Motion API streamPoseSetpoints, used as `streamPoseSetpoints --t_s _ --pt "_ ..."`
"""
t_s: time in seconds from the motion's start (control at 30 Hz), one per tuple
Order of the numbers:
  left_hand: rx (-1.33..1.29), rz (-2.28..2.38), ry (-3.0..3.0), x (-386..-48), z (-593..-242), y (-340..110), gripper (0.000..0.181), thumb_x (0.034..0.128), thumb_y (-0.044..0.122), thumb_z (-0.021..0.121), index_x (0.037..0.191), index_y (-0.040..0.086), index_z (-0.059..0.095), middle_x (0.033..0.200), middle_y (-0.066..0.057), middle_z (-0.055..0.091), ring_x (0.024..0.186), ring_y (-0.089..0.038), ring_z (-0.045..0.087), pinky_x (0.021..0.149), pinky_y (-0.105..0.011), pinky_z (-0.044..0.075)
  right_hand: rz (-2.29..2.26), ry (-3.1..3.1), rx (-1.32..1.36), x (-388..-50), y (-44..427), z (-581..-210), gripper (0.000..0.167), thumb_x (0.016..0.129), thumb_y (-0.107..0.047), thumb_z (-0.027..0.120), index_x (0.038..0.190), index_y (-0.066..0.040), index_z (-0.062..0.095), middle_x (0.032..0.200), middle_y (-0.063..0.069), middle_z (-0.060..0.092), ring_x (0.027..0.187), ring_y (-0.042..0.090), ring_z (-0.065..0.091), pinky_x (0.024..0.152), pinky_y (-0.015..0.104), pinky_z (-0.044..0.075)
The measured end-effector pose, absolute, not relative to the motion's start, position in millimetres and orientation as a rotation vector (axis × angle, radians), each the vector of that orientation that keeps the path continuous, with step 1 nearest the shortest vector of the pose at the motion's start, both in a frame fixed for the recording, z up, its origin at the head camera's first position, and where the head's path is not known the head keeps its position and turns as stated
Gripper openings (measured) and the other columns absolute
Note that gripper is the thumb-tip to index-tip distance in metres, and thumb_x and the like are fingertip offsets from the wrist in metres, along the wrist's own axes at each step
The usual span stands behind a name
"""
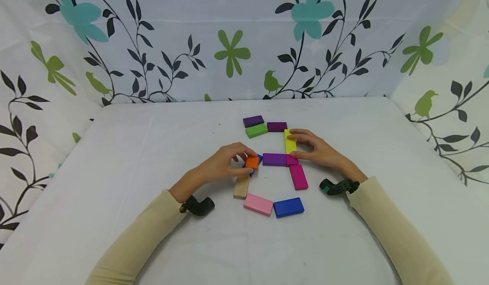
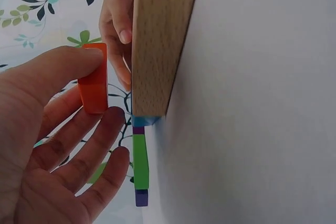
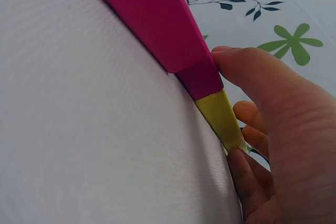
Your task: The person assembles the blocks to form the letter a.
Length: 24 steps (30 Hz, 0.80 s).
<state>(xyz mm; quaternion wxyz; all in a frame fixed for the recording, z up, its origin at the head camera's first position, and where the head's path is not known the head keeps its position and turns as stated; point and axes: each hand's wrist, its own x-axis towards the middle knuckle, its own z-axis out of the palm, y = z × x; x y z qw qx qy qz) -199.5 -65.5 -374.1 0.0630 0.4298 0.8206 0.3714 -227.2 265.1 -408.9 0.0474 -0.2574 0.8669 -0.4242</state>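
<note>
An orange block (image 1: 252, 162) is pinched between the thumb and fingers of my left hand (image 1: 223, 162). In the left wrist view, that orange block (image 2: 94, 85) is raised off the table. Partly hidden beneath it in the head view lies a blue block (image 1: 260, 159), beside the tan wooden block (image 1: 241, 187). My right hand (image 1: 318, 149) holds the yellow block (image 1: 290, 140), fingers at its far end and thumb by the small magenta block (image 1: 292, 160) at its near end. The right wrist view shows the thumb touching that magenta block (image 3: 202, 82).
Left of the small magenta block lies a purple block (image 1: 274, 159); a larger magenta block (image 1: 299, 177) lies in front. Farther back are a green block (image 1: 256, 131) and two purple blocks. Nearest are a pink block (image 1: 258, 204) and a dark blue block (image 1: 288, 207). Patterned cloth hangs behind.
</note>
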Motion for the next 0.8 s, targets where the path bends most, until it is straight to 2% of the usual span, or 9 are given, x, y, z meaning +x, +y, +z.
streamPoseSetpoints --t_s 0.8 --pt "1.386 1.088 2.397 -182.3 -365.1 -42.5 0.038 0.088 0.014 0.072 0.123 0.003 0.062 0.114 -0.008 0.062 0.103 -0.019 0.055 0.091 -0.031 0.051 -1.284 2.643 -0.795 -226.8 265.1 -408.8 0.054 0.09 -0.013 0.07 0.139 -0.003 0.051 0.155 0.015 0.031 0.138 0.036 0.034 0.113 0.054 0.028"
